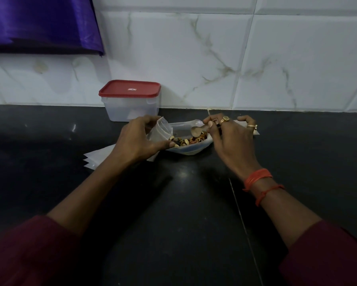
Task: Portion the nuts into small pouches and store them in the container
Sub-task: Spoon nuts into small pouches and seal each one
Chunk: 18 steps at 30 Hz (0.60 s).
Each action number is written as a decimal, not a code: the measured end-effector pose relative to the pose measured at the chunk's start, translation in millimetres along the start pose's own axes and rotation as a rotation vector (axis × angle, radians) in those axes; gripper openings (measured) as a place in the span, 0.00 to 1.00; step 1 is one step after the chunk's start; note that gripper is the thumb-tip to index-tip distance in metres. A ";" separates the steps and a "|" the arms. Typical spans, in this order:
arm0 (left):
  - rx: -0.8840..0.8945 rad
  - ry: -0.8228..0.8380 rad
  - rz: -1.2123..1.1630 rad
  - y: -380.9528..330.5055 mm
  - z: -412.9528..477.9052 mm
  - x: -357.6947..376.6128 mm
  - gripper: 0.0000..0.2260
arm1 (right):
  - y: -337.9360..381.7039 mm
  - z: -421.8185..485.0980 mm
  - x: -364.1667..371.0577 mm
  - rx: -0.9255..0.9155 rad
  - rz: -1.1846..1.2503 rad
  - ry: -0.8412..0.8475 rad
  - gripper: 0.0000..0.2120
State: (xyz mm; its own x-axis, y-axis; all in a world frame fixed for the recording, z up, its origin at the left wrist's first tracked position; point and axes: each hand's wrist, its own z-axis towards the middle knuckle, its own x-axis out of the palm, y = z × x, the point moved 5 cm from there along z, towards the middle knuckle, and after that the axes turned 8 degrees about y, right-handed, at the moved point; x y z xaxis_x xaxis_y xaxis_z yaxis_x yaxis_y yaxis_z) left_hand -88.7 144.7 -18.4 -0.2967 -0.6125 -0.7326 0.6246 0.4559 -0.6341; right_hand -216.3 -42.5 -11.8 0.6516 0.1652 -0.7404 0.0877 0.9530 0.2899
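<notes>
A large clear bag (189,148) of mixed nuts (186,140) lies open on the black counter. My left hand (141,139) grips a small clear pouch (160,131) upright at the bag's left edge. My right hand (229,135) pinches a small spoon (197,129) whose bowl hovers just over the nuts. A clear container (130,108) with a red lid (130,88) stands shut against the tiled wall, behind my left hand.
Several flat empty pouches (97,157) lie stacked under my left wrist. Another flat pouch (254,132) pokes out behind my right hand. A purple cloth (41,23) hangs at the upper left. A seam (243,223) runs down the counter.
</notes>
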 end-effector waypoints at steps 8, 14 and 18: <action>-0.002 0.017 0.015 3.8 0.9 0.4 0.35 | 0.3 4.6 7.3 -0.054 0.016 0.023 0.14; 0.004 0.025 0.022 4.5 1.4 1.5 0.35 | -8.5 5.0 18.6 0.057 0.258 0.056 0.13; 0.003 0.021 0.020 3.2 0.7 1.8 0.34 | -12.0 4.1 22.8 0.076 0.287 0.077 0.11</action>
State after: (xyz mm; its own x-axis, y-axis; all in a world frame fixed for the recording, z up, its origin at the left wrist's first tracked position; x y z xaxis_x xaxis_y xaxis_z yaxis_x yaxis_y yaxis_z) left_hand -86.8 144.6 -21.6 -0.2992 -0.5896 -0.7502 0.6326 0.4661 -0.6186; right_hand -199.4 -51.2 -29.6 0.5993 0.4464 -0.6645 -0.0339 0.8435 0.5360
